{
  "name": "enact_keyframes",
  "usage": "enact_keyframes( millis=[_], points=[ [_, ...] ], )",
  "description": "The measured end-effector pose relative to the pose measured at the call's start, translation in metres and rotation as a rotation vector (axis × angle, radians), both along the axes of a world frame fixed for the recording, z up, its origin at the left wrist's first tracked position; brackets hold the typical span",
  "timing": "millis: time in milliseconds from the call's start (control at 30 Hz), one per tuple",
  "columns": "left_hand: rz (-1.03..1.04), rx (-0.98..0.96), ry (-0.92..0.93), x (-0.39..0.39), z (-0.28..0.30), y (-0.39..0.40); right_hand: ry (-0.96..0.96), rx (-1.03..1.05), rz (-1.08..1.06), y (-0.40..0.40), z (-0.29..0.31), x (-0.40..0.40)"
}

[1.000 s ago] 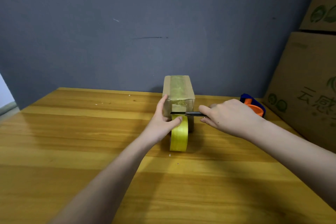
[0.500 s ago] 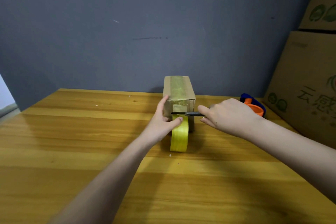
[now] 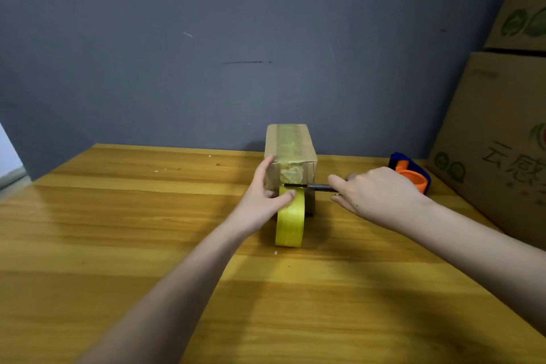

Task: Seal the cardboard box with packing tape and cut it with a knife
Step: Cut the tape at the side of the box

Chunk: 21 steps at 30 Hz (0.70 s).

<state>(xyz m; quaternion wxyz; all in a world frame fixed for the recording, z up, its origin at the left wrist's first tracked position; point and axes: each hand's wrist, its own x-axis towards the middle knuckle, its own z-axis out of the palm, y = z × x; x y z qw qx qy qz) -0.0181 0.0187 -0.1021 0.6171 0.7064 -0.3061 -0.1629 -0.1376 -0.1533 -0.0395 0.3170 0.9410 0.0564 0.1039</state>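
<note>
A small cardboard box [image 3: 291, 145] stands on the wooden table [image 3: 118, 216] near the back wall, with yellowish tape running along its top and down its near face. A yellow tape roll [image 3: 290, 220] stands on edge against that face. My left hand [image 3: 261, 199] grips the top of the roll, thumb over it, fingers against the box's left side. My right hand [image 3: 375, 195] holds a knife [image 3: 307, 186] whose dark blade lies level across the tape just above the roll.
A blue and orange tape dispenser [image 3: 410, 173] sits behind my right hand. Large printed cardboard cartons [image 3: 499, 139] are stacked at the right edge of the table. A grey wall closes the back.
The knife blade has slid a little to the right across the tape. My left hand and the roll stay in place.
</note>
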Motion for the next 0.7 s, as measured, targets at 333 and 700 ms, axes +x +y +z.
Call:
enact_keyframes(
  millis=[333,700],
  points=[
    [0.012,0.014,0.015,0.001,0.001,0.0,0.013,-0.047,-0.039,-0.013,-0.002,-0.005],
    [0.003,-0.03,-0.04,-0.009,-0.001,0.003,-0.002,0.142,-0.209,-0.027,-0.017,-0.021]
  ],
)
